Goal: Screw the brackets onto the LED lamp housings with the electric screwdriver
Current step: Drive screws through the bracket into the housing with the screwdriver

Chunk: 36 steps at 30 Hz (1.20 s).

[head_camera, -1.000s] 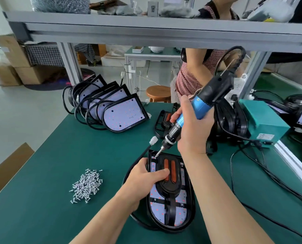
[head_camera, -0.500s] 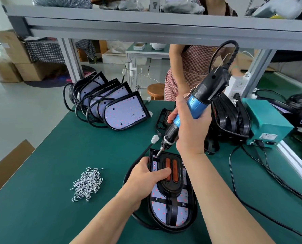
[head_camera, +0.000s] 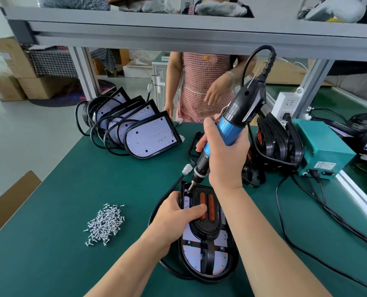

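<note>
A black LED lamp housing (head_camera: 208, 262) lies flat on the green table in front of me, LED board up, with a black bracket (head_camera: 206, 228) carrying two orange strips laid on it. My left hand (head_camera: 176, 219) grips the housing's left edge, thumb pressing on the bracket. My right hand (head_camera: 225, 159) grips the blue and black electric screwdriver (head_camera: 231, 125), tilted, its bit tip down at the housing's far left corner. A pile of small silver screws (head_camera: 105, 224) lies to the left.
Several finished-looking lamp housings (head_camera: 144, 138) with coiled cables lean at the back left. Black brackets (head_camera: 276, 142) stand stacked beside a teal power box (head_camera: 323, 144) at right, cables trailing over the table. A person in a checked apron (head_camera: 201, 86) stands behind the table. A shelf beam (head_camera: 178, 37) overhangs.
The screwdriver bit stays at the housing's far left corner and both hands keep their hold. The person behind the table has shifted left and now faces the bench.
</note>
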{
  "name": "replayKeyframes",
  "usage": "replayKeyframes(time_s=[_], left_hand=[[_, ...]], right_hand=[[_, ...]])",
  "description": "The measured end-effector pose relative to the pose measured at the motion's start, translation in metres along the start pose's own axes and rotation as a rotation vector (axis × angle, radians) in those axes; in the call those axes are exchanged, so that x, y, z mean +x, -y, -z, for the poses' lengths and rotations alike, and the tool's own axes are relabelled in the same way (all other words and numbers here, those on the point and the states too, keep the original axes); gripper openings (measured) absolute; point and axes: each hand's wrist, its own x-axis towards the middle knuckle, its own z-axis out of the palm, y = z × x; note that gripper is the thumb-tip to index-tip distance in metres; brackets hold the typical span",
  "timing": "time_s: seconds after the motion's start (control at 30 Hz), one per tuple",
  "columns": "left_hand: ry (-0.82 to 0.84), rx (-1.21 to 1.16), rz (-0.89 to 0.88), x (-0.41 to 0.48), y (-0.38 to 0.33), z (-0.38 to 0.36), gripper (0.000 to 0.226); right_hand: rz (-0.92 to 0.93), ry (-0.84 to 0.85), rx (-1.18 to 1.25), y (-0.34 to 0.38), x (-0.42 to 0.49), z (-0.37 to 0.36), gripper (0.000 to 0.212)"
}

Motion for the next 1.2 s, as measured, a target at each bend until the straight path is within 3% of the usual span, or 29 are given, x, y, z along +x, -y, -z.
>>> replayKeyframes(time_s=[0.33, 0.5, 0.67, 0.9, 1.07, 1.2], left_hand=[[-0.006, 0.007, 0.009, 0.000, 0.001, 0.002, 0.042], [-0.026, -0.012, 0.015, 0.000, -0.002, 0.000, 0.069], [-0.016, 0.007, 0.029, 0.001, 0.000, 0.002, 0.038], [-0.016, 0.022, 0.034, -0.003, -0.005, 0.002, 0.044], [-0.026, 0.045, 0.031, -0.005, -0.007, 0.003, 0.041], [-0.019, 0.070, 0.026, -0.006, -0.008, 0.003, 0.042]], right_hand=[[0.043, -0.003, -0.069, -0.003, -0.008, 0.002, 0.021], [0.042, 0.009, -0.060, -0.005, -0.009, 0.003, 0.021], [0.016, 0.022, -0.040, -0.007, -0.011, 0.003, 0.019], [-0.078, -0.039, 0.054, 0.006, -0.006, 0.015, 0.027], [0.072, -0.167, 0.099, 0.047, 0.015, 0.026, 0.026], [0.031, -0.414, 0.113, 0.054, 0.017, 0.063, 0.032]])
